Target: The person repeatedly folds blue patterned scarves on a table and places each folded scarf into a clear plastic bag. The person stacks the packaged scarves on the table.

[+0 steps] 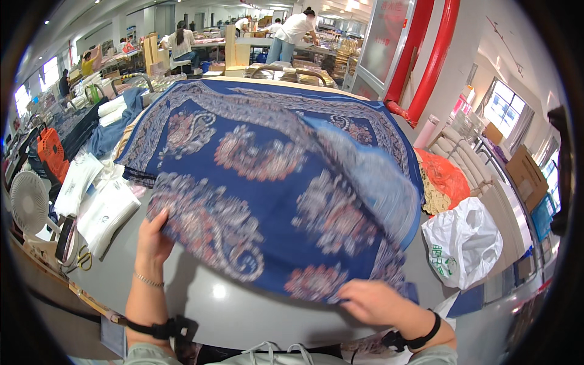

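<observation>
A large blue cloth (278,214) with a paisley and floral print, perhaps a scarf, spans the space before me. My left hand (155,235) pinches its left edge between thumb and fingers. At the lower right, my right hand (372,301) grips the near edge. Between the hands the cloth hangs raised and blurred by motion, its right part turned over to show a paler blue underside (378,182). Beneath and beyond it, more blue patterned cloth (141,141) lies spread flat on the grey table (219,310).
White plastic packets (109,219), scissors (85,259) and a white fan (29,200) are on the left. A white plastic bag (463,244), an orange bag (445,175) and a pink bottle (426,130) stand right. Red pipes (433,59) rise behind; several people work farther back.
</observation>
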`<action>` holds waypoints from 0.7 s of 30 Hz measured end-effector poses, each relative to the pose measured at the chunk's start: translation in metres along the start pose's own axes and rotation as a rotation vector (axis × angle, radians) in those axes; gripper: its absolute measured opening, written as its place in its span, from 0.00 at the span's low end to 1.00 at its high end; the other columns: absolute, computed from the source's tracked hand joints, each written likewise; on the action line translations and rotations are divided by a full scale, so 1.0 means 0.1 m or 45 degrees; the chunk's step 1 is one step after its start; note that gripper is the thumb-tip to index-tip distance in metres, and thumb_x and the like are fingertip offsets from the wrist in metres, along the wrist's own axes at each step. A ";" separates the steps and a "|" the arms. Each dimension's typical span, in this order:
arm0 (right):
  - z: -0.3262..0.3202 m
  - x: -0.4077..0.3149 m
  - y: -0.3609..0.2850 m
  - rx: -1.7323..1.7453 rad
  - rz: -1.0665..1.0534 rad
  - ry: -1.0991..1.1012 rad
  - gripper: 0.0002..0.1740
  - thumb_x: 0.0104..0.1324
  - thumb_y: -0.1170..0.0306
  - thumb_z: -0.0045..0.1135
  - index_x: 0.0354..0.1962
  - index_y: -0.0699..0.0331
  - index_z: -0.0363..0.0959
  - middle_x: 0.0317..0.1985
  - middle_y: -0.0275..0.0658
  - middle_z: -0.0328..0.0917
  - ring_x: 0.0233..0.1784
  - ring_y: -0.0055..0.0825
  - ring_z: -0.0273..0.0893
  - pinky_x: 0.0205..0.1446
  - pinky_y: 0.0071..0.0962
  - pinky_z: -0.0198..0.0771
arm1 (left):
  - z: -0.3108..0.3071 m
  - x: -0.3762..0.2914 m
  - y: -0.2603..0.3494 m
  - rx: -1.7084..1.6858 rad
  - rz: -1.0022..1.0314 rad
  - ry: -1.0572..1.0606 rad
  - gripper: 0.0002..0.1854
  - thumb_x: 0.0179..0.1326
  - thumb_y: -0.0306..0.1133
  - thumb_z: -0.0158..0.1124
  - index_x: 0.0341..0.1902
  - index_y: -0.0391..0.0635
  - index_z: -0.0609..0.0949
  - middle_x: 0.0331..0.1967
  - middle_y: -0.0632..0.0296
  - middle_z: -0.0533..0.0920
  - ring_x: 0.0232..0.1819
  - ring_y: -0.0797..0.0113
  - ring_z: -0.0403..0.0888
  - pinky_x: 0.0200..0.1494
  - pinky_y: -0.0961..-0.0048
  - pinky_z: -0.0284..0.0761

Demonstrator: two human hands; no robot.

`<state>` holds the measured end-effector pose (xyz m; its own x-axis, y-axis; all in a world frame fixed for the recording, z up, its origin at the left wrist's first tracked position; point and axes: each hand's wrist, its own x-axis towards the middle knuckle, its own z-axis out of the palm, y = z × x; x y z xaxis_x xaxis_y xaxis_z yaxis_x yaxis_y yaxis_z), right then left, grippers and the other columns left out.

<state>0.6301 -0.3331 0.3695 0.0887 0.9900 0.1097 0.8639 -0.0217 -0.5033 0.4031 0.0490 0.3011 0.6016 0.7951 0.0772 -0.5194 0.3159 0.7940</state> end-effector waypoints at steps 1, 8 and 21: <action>0.17 -0.01 -0.04 0.149 0.027 -0.144 0.09 0.64 0.70 0.55 0.40 0.64 0.73 0.39 0.42 0.76 0.40 0.42 0.77 0.42 0.33 0.75 | -0.19 -0.15 0.04 0.020 0.035 -0.038 0.20 0.63 0.30 0.57 0.58 0.34 0.72 0.53 0.52 0.79 0.53 0.58 0.78 0.57 0.59 0.74; 0.40 0.73 0.62 0.418 0.328 0.020 0.09 0.62 0.67 0.58 0.35 0.64 0.79 0.33 0.44 0.81 0.35 0.33 0.80 0.42 0.30 0.73 | -1.04 -0.69 0.12 0.124 -0.058 0.134 0.24 0.62 0.33 0.58 0.59 0.32 0.71 0.51 0.49 0.80 0.49 0.54 0.81 0.55 0.56 0.77; 0.36 3.62 2.06 -0.178 0.707 0.836 0.21 0.53 0.59 0.68 0.35 0.69 0.79 0.32 0.47 0.82 0.37 0.40 0.81 0.45 0.34 0.74 | -1.28 -0.69 0.04 0.246 0.037 0.307 0.17 0.63 0.31 0.59 0.52 0.31 0.76 0.48 0.52 0.82 0.49 0.59 0.81 0.56 0.61 0.75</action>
<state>0.8220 0.0258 0.2748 0.7462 0.5513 0.3731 0.6597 -0.5372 -0.5256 0.2818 0.0612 0.2221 0.4147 0.9096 -0.0258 -0.3951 0.2056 0.8953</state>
